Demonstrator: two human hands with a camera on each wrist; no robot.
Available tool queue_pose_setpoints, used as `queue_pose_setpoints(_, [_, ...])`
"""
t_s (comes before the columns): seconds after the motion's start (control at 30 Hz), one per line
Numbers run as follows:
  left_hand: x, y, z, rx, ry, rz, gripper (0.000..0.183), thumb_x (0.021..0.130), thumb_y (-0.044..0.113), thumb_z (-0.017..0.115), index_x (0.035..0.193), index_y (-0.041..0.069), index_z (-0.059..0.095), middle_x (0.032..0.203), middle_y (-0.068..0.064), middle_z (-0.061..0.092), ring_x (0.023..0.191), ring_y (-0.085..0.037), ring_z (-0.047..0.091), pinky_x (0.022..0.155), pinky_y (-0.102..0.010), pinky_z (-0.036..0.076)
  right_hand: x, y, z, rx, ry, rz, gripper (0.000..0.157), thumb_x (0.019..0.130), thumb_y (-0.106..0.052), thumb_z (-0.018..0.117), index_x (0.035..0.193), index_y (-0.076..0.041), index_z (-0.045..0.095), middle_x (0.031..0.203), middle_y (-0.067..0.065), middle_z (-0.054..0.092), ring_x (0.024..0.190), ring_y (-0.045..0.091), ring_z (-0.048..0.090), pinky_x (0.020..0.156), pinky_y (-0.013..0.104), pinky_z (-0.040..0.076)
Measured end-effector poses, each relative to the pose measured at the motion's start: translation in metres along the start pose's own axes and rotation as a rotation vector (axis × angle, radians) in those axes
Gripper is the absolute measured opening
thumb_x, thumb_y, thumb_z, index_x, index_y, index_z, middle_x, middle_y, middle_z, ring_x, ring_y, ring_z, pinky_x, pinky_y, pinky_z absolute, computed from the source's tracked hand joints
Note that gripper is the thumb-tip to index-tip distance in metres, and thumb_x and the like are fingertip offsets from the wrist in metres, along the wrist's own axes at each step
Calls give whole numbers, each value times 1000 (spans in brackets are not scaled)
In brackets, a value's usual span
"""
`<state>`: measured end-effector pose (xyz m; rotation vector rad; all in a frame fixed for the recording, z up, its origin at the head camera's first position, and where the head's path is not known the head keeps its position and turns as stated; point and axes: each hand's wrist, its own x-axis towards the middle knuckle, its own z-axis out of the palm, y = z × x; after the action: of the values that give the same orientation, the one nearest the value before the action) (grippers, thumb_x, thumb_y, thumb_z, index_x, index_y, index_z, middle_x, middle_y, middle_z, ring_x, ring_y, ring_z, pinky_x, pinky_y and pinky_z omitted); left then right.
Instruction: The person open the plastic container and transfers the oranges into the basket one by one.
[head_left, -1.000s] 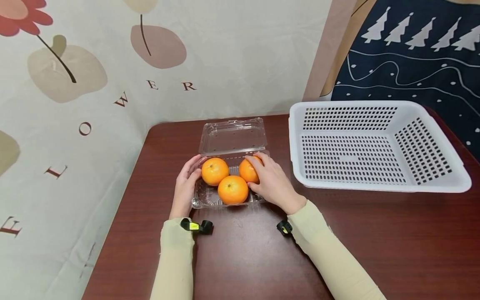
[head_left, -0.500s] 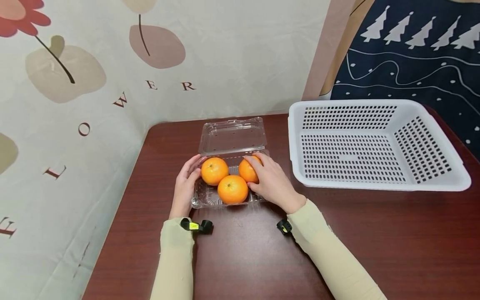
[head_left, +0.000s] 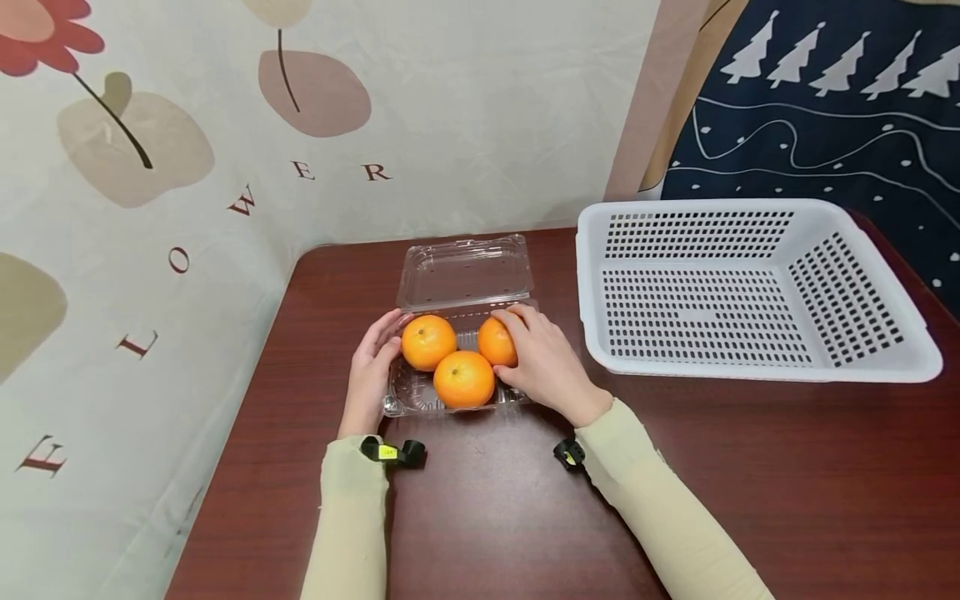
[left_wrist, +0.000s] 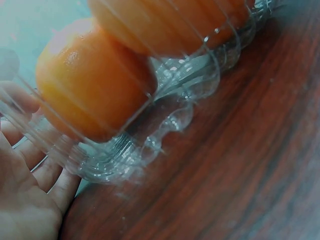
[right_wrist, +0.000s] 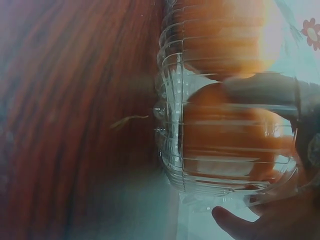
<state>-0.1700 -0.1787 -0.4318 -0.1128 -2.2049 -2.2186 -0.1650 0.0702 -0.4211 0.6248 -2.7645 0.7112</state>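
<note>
A clear plastic clamshell container (head_left: 416, 400) lies with its lid (head_left: 465, 271) folded back on the far side. Inside sit a left orange (head_left: 429, 342), a front orange (head_left: 464, 380) and a right orange (head_left: 497, 342). My left hand (head_left: 367, 371) holds the container's left side; in the left wrist view its fingers (left_wrist: 45, 172) lie along the outside of the clear wall. With thumb and fingers, my right hand (head_left: 551, 367) grips the right orange, covering part of it. The right wrist view shows this orange (right_wrist: 225, 137) through the wall, with the thumb (right_wrist: 265, 90) inside the container.
To the right stands a large white perforated basket (head_left: 600, 333) on the dark red wooden table (head_left: 480, 517). A printed cloth (head_left: 480, 108) hangs behind the table and along its left. A navy cloth with white trees (head_left: 825, 142) hangs behind the basket.
Both hands stay almost in the same place, and the oranges have hardly moved. At the left, the printed cloth has shifted slightly to the right.
</note>
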Motion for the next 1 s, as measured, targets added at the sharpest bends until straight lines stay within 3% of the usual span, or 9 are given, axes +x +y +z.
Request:
queue_pose_setpoints(0.67, [2, 0, 0, -4, 11, 4, 40, 94, 8, 40, 134, 4, 38, 132, -14, 45, 120, -17, 41, 95, -20, 35, 0, 0, 0, 74, 47, 45, 65, 64, -32, 77, 112, -8, 41, 105, 4, 47, 94, 20, 46, 83, 33, 39])
queue_pose_setpoints(1.0, [1, 0, 0, 7, 14, -18, 40, 95, 8, 40, 134, 6, 38, 131, -11, 45, 120, -16, 41, 98, -26, 33, 0, 1, 1, 107, 75, 35, 60, 64, -31, 78, 106, -6, 41, 115, 8, 47, 99, 23, 46, 86, 34, 38])
